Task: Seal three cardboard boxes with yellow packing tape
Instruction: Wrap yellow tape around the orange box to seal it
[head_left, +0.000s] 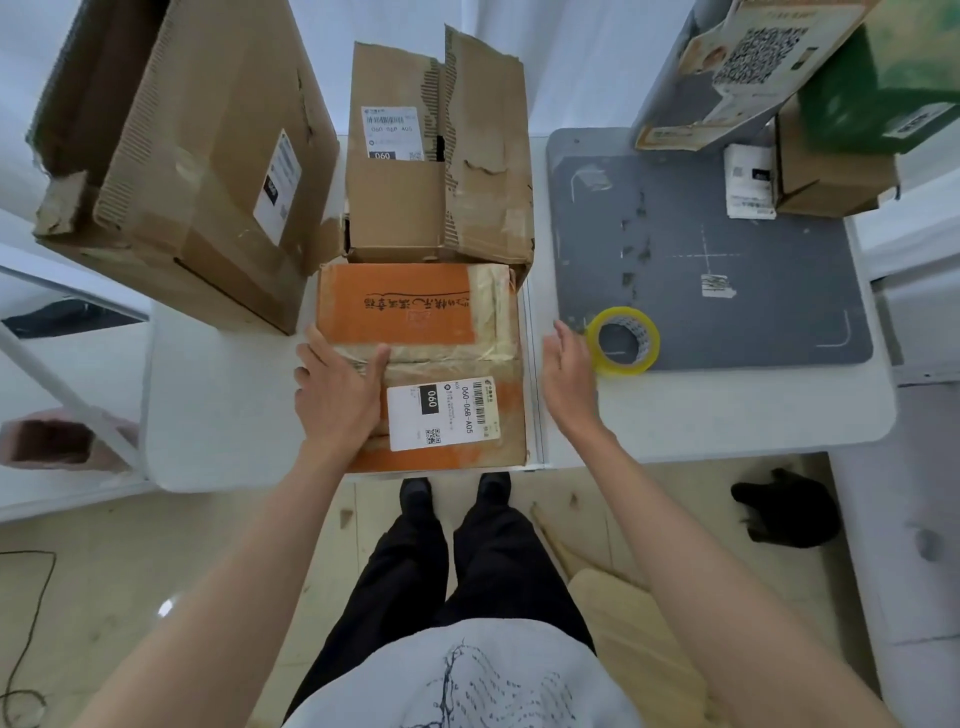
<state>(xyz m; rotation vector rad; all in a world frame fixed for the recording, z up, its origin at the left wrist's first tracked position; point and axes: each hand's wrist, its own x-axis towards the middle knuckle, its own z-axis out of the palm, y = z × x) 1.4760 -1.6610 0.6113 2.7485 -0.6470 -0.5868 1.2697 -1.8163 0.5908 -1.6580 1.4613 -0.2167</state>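
Left hand (340, 395) flat on the orange box (421, 364) — right hand (569, 376) open, just beside the tape roll (623, 340).

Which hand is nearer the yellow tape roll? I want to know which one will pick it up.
Right. The right hand hovers open just left of the yellow tape roll, fingers almost touching it. The left hand rests on the orange box.

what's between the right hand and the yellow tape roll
Nothing. In the head view, the right hand hovers open just left of the yellow tape roll, and only a narrow strip of bare white table separates them.
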